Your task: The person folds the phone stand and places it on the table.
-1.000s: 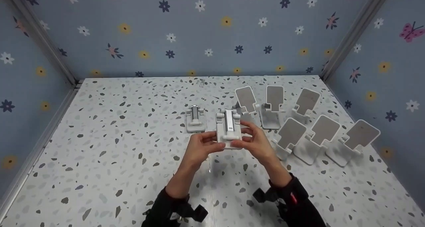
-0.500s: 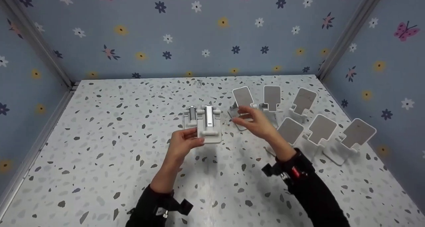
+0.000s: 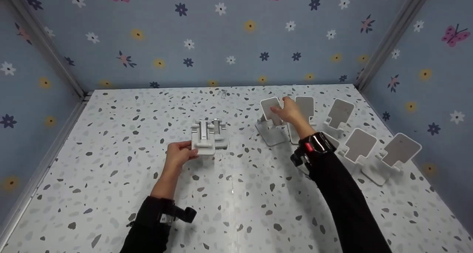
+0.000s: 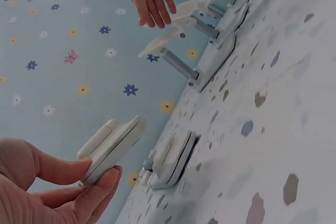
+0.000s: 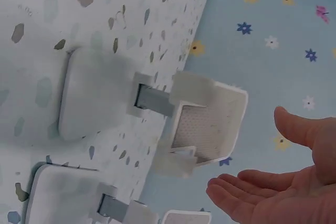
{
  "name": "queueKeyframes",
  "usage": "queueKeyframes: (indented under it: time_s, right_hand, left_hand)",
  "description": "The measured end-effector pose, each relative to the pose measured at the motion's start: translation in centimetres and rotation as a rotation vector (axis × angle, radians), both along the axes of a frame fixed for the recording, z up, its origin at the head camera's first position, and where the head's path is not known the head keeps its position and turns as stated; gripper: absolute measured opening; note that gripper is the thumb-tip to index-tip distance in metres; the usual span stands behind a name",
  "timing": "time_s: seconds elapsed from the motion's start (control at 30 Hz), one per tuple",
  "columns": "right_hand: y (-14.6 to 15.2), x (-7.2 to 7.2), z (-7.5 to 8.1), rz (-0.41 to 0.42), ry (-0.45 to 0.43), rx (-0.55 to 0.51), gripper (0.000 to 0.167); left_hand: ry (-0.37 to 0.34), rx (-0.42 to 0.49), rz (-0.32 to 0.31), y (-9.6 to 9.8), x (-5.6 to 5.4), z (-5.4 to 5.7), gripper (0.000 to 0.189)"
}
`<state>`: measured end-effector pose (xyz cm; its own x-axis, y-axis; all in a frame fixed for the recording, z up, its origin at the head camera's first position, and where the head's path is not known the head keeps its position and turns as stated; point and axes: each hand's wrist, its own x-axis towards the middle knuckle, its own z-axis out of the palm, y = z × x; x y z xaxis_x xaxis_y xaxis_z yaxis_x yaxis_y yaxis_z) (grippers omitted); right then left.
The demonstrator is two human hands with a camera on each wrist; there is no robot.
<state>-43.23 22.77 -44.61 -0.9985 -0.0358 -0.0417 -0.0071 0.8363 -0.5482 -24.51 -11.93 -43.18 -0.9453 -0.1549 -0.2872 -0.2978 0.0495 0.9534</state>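
Observation:
In the head view my left hand (image 3: 179, 155) pinches a folded white phone stand (image 3: 203, 142) by its lower edge, thumb on the near side. The left wrist view shows this folded stand (image 4: 113, 148) raised off the table. A second folded phone stand (image 3: 221, 140) lies just behind and right of it, partly covered. My right hand (image 3: 290, 110) is at the top plate of an unfolded phone stand (image 3: 269, 105). In the right wrist view the thumb and straight fingers of my right hand (image 5: 278, 182) spread apart around that plate (image 5: 210, 127), with a gap visible.
More unfolded phone stands stand on the right: one beside my right hand (image 3: 306, 104), one at the back (image 3: 340, 114), others nearer (image 3: 358, 145) (image 3: 401, 153). My right forearm partly hides another. Flower-patterned panels (image 3: 236, 34) border the speckled table (image 3: 122, 153).
My right hand has let go of the folded stand and moved right and back to an unfolded one. My left hand has carried the folded stand left, in front of the other folded one.

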Motion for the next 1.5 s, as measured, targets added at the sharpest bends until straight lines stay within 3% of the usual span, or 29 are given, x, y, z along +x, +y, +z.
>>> queueKeyframes:
  time_s: [0.17, 0.2, 0.23, 0.43, 0.6, 0.67, 0.73, 0.83, 0.93, 0.97, 1.1, 1.2, 1.3, 1.5]
  right_hand:
    - [0.4, -0.9, -1.1, -0.008, -0.007, 0.04, 0.086]
    - [1.0, -2.4, -2.8, -0.015, 0.014, 0.048, 0.087]
    - [1.2, -2.8, -3.3, -0.014, 0.016, 0.04, 0.087]
    - [2.9, -5.1, -6.2, -0.003, -0.039, -0.139, 0.08]
    - [3.1, -6.0, -7.6, 0.028, 0.033, -0.258, 0.051]
    - [2.5, -5.1, -6.7, 0.044, 0.047, -0.296, 0.039]
    - [1.4, -3.1, -5.0, 0.056, 0.07, -0.338, 0.03]
    - [-1.3, 1.6, -0.3, -0.001, 0.023, -0.337, 0.026]
    - [-3.6, 5.5, 3.8, -0.054, -0.037, -0.315, 0.028]
    - [-4.0, 6.2, 4.6, -0.054, -0.035, -0.322, 0.027]
    - [-4.6, 7.5, 6.0, -0.043, -0.012, -0.354, 0.027]
    - [-4.8, 8.1, 6.9, -0.037, 0.027, -0.435, 0.027]
    - [-4.8, 8.9, 8.0, -0.042, 0.052, -0.548, 0.027]
    - [-4.8, 11.2, 10.1, -0.049, 0.067, -0.855, 0.021]
  left_hand:
    - [-0.059, -0.091, 0.026, -1.8, -1.3, -0.8, 0.04]
    - [-0.066, -0.112, 0.035, -2.2, -1.6, -0.9, 0.04]
    - [-0.07, -0.139, 0.041, -2.5, -1.8, -1.0, 0.04]
    - [-0.114, -0.228, 0.077, -3.9, -2.9, -1.9, 0.041]
    - [-0.157, -0.185, 0.091, -4.5, -3.7, -2.5, 0.043]
    - [-0.17, -0.159, 0.094, -4.5, -4.0, -2.6, 0.043]
    - [-0.176, -0.136, 0.097, -4.6, -4.1, -2.7, 0.044]
    - [-0.187, -0.117, 0.127, -4.6, -4.1, -2.7, 0.043]
    - [-0.163, -0.187, 0.162, -4.4, -4.0, -2.7, 0.039]
    - [-0.144, -0.232, 0.173, -4.4, -4.0, -2.7, 0.037]
    - [-0.044, -0.44, 0.194, -3.9, -3.8, -2.5, 0.03]
    - [0.004, -0.56, 0.195, -3.7, -3.7, -2.4, 0.027]
    - [0.039, -0.634, 0.191, -3.6, -3.6, -2.4, 0.026]
    - [0.077, -0.686, 0.2, -3.5, -3.5, -2.2, 0.025]
